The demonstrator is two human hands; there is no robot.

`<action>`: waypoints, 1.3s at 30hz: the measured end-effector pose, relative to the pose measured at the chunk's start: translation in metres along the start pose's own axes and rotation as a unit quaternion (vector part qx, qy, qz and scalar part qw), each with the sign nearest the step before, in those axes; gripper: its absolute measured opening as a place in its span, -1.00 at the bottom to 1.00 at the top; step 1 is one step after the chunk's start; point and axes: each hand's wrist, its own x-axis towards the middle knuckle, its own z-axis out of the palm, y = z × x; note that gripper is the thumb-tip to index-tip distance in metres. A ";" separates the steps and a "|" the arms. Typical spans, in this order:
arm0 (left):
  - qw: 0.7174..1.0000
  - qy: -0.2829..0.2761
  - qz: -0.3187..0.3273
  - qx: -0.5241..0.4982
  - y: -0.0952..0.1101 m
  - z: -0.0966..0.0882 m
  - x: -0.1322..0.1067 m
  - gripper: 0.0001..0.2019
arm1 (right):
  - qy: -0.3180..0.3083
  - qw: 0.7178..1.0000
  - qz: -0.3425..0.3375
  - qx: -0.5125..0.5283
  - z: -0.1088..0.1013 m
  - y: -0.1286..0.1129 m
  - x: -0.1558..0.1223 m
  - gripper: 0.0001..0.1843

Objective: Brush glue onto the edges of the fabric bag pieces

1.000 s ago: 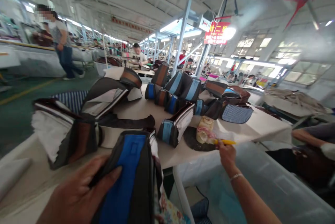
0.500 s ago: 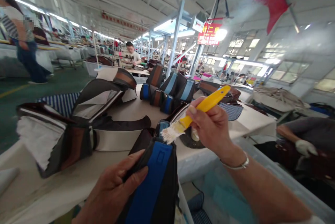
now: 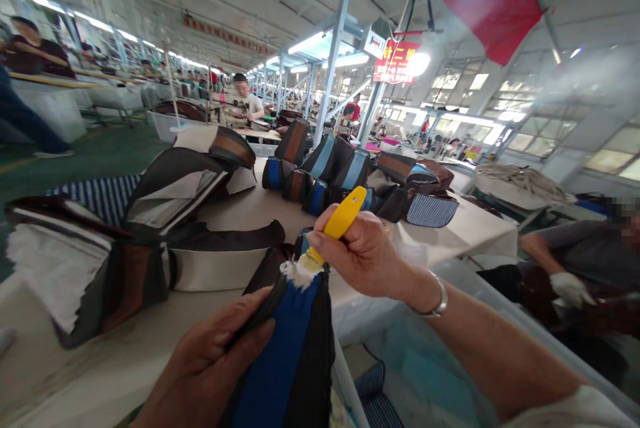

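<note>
My left hand (image 3: 215, 355) grips the side edge of a dark bag panel (image 3: 283, 355) with a broad blue stripe down its middle, thumb on top. In my right hand (image 3: 363, 251) is a yellow-handled brush (image 3: 343, 215), pinched between thumb and fingers. Its whitish, clotted bristles rest on the top end of the blue stripe, over a faint rectangular outline. The lower end of the panel runs out of view. Just beyond lies a dark strap-like piece (image 3: 225, 235) on the table.
On the pale table (image 3: 240, 205) stand several dark bag pieces (image 3: 320, 168) with brown or blue stripes. A half-made bag (image 3: 107, 275) lies at left. Below right is a translucent bin (image 3: 425, 361) with striped pieces. A gloved co-worker (image 3: 570, 288) sits at right.
The brush has come down and left, from just above the panel's top end onto the blue stripe, its handle now steeper. My left hand keeps its hold. A walking person is leaving view at left.
</note>
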 end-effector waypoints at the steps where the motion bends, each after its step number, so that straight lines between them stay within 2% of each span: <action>1: 1.000 0.007 0.001 0.004 -0.002 0.000 0.000 -0.54 | -0.011 1.000 0.005 -0.022 -0.002 0.001 -0.002 -0.76; 5: 0.999 0.015 -0.007 0.033 -0.009 -0.002 0.000 -0.55 | 0.047 0.998 0.027 -0.033 -0.011 0.002 -0.008 -0.80; 8: 0.998 0.026 -0.008 0.054 -0.011 -0.002 0.002 -0.53 | 0.011 0.999 0.018 -0.024 -0.015 -0.001 -0.009 -0.80; 10: 0.997 0.035 0.005 0.070 -0.007 -0.001 0.003 -0.53 | -0.011 0.998 0.011 -0.057 -0.017 -0.003 -0.008 -0.79; 12: 0.995 0.030 0.028 0.087 0.000 0.000 0.004 -0.54 | 0.025 0.997 0.011 -0.075 -0.018 -0.005 -0.005 -0.78; 15: 0.992 0.023 0.066 0.109 0.012 0.002 0.004 -0.58 | 0.080 0.997 0.013 -0.010 -0.012 -0.005 -0.002 -0.79; 17: 0.989 0.022 0.084 0.121 0.018 0.004 0.003 -0.60 | 0.056 0.998 0.014 0.013 -0.006 -0.002 -0.002 -0.78; 19: 0.983 0.024 0.109 0.144 0.019 0.006 0.003 -0.61 | 0.028 0.999 0.018 -0.023 -0.003 0.003 -0.001 -0.76; 22: 0.955 0.053 0.187 0.224 0.017 0.012 0.004 -0.65 | 0.074 0.994 0.024 -0.075 -0.009 0.006 0.001 -0.75; 25: 0.897 0.088 0.264 0.344 0.015 0.023 0.004 -0.64 | 0.124 0.991 0.030 -0.027 -0.017 -0.003 0.004 -0.78; 27: 0.857 0.097 0.287 0.416 0.017 0.032 0.004 -0.60 | 0.093 0.995 0.031 -0.001 -0.018 -0.009 0.006 -0.79; 29: 0.827 0.094 0.294 0.470 0.023 0.040 0.002 -0.55 | -0.005 0.999 0.031 -0.032 -0.018 -0.012 0.008 -0.79; 31: 0.808 0.078 0.294 0.505 0.031 0.046 0.001 -0.51 | -0.111 0.987 0.027 -0.111 -0.020 -0.012 0.012 -0.77; 32: 0.801 0.069 0.298 0.515 0.035 0.047 0.000 -0.51 | -0.144 0.977 0.026 -0.153 -0.021 -0.012 0.014 -0.75; 34: 0.792 0.058 0.306 0.526 0.042 0.050 0.000 -0.51 | -0.146 0.968 0.020 -0.204 -0.025 -0.013 0.018 -0.74; 36: 0.787 0.053 0.314 0.528 0.046 0.051 0.000 -0.53 | -0.121 0.973 0.021 -0.195 -0.025 -0.016 0.022 -0.74; 37: 0.787 0.051 0.313 0.529 0.047 0.051 0.001 -0.53 | -0.126 0.975 0.021 -0.180 -0.024 -0.016 0.023 -0.73; 39: 0.791 0.034 0.309 0.527 0.046 0.053 0.000 -0.53 | -0.175 0.969 0.028 -0.175 -0.017 -0.015 0.024 -0.72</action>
